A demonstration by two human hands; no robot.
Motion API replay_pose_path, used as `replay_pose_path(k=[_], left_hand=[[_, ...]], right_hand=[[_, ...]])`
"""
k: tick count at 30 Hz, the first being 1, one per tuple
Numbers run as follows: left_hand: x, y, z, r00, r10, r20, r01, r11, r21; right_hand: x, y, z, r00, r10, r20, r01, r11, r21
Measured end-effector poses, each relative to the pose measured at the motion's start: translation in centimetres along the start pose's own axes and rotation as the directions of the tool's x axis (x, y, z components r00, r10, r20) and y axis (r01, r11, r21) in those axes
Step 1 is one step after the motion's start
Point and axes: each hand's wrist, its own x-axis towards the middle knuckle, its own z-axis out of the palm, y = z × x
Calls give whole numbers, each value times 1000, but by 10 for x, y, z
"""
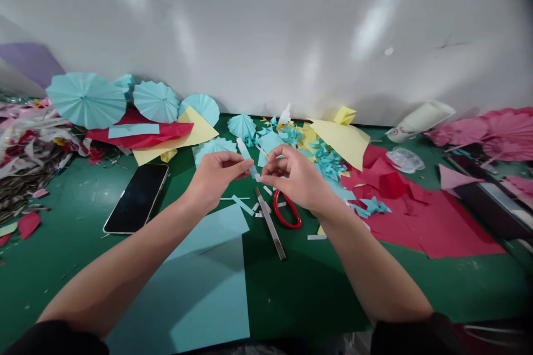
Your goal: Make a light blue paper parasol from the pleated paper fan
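Observation:
Close together above the middle of the table, my left hand (217, 176) and my right hand (295, 178) both have thumb and fingers pinched. A small whitish piece (257, 177) shows at my right fingertips; its kind is unclear. What my left fingers hold, if anything, is hidden. Between the hands appears a narrow pale blue and white piece (245, 154), its far end pointing away. Below them lie a narrow silver metal strip (271, 226), a red scissor-like handle loop (288, 209) and several small white paper strips (317, 237). A light blue sheet (208, 288) lies under my left forearm.
A phone (136, 198) lies left of my left forearm. Pleated blue paper discs (156, 101) stand along the wall, near a white nozzle-topped bottle (285, 115). Blue scraps (328, 162), red paper (441, 222) and a tipped paper cup (420, 120) occupy the right side.

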Motion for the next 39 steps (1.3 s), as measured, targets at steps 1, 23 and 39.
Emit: replay_pose_path(k=[1, 23, 39], left_hand=[[0, 0, 0, 1000, 18, -7, -17, 999, 39], [-3, 1, 4, 999, -41, -29, 43, 998, 41], [-1, -9, 6, 999, -21, -48, 22, 1000, 18]], right_hand=[[0, 0, 0, 1000, 10, 9, -10, 1000, -6], [2, 6, 2, 999, 28, -18, -28, 999, -26], [3, 8, 5, 996, 2, -92, -19, 984, -176]])
